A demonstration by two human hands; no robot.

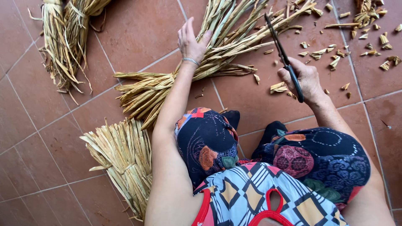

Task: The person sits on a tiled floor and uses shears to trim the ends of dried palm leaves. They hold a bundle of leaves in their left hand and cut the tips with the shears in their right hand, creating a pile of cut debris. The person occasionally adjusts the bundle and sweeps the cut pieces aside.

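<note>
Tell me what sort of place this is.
Likely a home floor or patio used for handcraft with dried plant fibre. Terracotta floor tiles carry tied bundles of dried leaves, cut scraps lie about, and the right hand holds black scissors.

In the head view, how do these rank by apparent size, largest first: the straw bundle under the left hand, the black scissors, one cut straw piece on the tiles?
1. Straw bundle under the left hand: largest.
2. Black scissors in the right hand.
3. Cut straw piece: smallest.
</note>
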